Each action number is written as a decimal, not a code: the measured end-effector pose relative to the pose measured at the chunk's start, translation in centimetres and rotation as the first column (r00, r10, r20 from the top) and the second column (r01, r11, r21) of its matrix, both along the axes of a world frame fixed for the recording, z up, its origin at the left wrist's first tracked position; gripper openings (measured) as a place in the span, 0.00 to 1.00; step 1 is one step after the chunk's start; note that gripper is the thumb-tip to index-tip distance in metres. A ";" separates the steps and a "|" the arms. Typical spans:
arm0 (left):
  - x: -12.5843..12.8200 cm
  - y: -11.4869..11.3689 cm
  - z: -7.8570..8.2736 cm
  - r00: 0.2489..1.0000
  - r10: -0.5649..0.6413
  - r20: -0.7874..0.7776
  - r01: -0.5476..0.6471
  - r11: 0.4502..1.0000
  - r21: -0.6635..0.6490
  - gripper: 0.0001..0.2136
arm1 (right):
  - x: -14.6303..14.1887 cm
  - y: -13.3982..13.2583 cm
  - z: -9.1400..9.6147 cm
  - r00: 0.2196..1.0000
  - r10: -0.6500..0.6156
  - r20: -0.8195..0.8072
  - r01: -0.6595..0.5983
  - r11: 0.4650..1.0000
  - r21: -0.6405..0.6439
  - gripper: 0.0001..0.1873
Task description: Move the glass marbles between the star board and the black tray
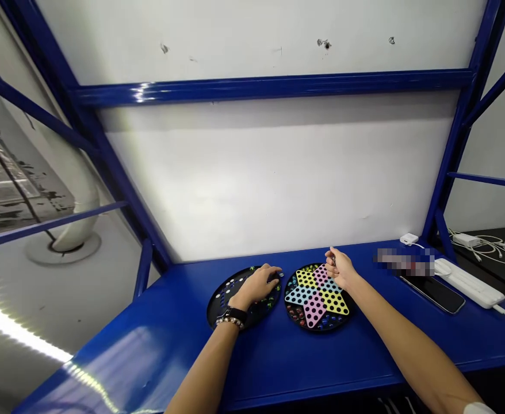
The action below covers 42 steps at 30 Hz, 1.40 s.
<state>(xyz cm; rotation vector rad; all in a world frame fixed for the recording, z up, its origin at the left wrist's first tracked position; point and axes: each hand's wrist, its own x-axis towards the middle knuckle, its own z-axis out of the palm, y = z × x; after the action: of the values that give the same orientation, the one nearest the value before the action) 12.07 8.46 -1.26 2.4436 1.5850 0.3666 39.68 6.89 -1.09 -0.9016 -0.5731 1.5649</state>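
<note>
A round Chinese checkers board (308,296) lies on the blue surface, its star in yellow, pink and light blue, with coloured marbles around its rim. Left of it is a round black tray (218,313) with pale dots and green marbles along its right side. My left hand (259,283) reaches over this tray, fingers stretched towards its upper right rim, where a small shiny piece (281,275) shows near the fingertips. Above the board's upper right edge, my right hand (341,270) is closed, a small dark marble just visible between thumb and fingers.
To the right lie a black phone (436,292), a white power strip (468,282) and a small white adapter (409,238). Blue metal bars (274,86) frame the white panel behind the table (287,368). White cables (489,241) rest on a dark surface at far right.
</note>
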 end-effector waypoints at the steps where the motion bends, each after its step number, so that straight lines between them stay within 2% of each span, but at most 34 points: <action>1: 0.3 0.4 -0.1 1.000 0.018 -0.015 -0.017 1.000 0.015 0.20 | 0.0 0.0 0.0 1.000 0.005 0.003 -0.005 1.000 0.005 0.13; 3: 1.3 1.4 0.1 0.999 0.037 -0.032 -0.037 0.999 0.015 0.18 | 0.0 0.0 0.0 1.000 0.011 0.003 -0.011 1.000 0.009 0.13; 6: 2.6 2.5 0.7 1.000 -0.008 -0.019 0.007 0.999 -0.041 0.11 | 0.3 0.0 0.1 1.000 -0.006 -0.002 0.006 1.000 0.001 0.13; 9: 2.9 2.7 0.8 0.999 -0.041 0.035 0.043 0.998 -0.053 0.06 | 0.5 0.0 0.2 1.000 0.016 -0.010 -0.017 1.000 -0.014 0.14; 12: 3.8 1.8 1.3 0.980 -0.030 0.198 0.026 0.999 0.024 0.09 | 0.3 -0.1 0.3 0.984 0.174 -0.028 -0.175 0.981 -0.081 0.17; 14: 5.5 0.6 1.9 0.918 -0.032 0.395 -0.013 0.994 0.109 0.11 | -0.1 -0.4 0.5 0.951 0.305 -0.052 -0.309 0.945 -0.111 0.19; 16: 8.0 -0.8 2.7 0.834 -0.091 0.544 0.006 0.988 0.156 0.11 | -0.7 -0.7 0.6 0.916 0.394 -0.080 -0.401 0.910 -0.110 0.21; 18: 10.6 -2.2 3.4 0.788 -0.182 0.589 0.112 0.982 0.153 0.09 | -1.2 -0.9 0.6 0.898 0.424 -0.118 -0.436 0.895 -0.097 0.21; 21: 12.7 -3.4 3.9 0.784 -0.281 0.553 0.227 0.960 0.165 0.10 | -1.4 -0.9 0.6 0.914 0.375 -0.153 -0.389 0.918 -0.071 0.18; 23: 12.0 -3.4 3.8 0.808 -0.280 0.518 0.196 0.957 0.213 0.11 | -1.2 -0.8 0.7 0.942 0.306 -0.139 -0.319 0.945 -0.078 0.18; 26: 8.1 -2.7 3.3 0.887 -0.142 0.438 0.049 0.975 0.216 0.13 | -0.5 -0.6 1.0 0.966 0.229 -0.120 -0.241 0.966 -0.098 0.19; 29: 2.7 -1.8 2.3 0.981 0.106 0.164 -0.112 0.993 0.028 0.13 | -0.1 -0.5 1.2 0.969 0.207 -0.136 -0.222 0.970 -0.099 0.20; 32: -1.4 -1.5 1.2 0.980 0.182 0.075 -0.177 0.982 -0.067 0.09 | 0.0 -0.5 1.1 0.970 0.210 -0.123 -0.223 0.969 -0.102 0.20; 34: -2.7 -1.5 0.6 0.978 0.197 0.069 -0.186 0.973 -0.133 0.08 | -0.1 -0.5 1.0 0.970 0.220 -0.107 -0.230 0.969 -0.095 0.20; 37: -2.6 -1.7 0.5 0.973 0.215 0.090 -0.199 0.968 -0.155 0.07 | -0.1 -0.7 1.0 0.963 0.255 -0.085 -0.262 0.961 -0.088 0.20; 40: -0.3 -2.2 1.2 0.942 0.218 0.256 -0.224 0.975 -0.006 0.10 | -0.3 -0.9 1.1 0.941 0.333 -0.061 -0.337 0.938 -0.084 0.21; 42: 2.4 -2.8 1.7 0.884 0.142 0.446 -0.214 0.970 0.114 0.14 | -0.6 -1.1 1.2 0.917 0.397 -0.041 -0.399 0.913 -0.083 0.21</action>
<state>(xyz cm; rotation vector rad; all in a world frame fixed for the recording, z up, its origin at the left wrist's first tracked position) 14.45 5.67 0.42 2.1130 1.6249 1.0311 39.11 5.78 0.11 -0.8682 -0.7059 1.9802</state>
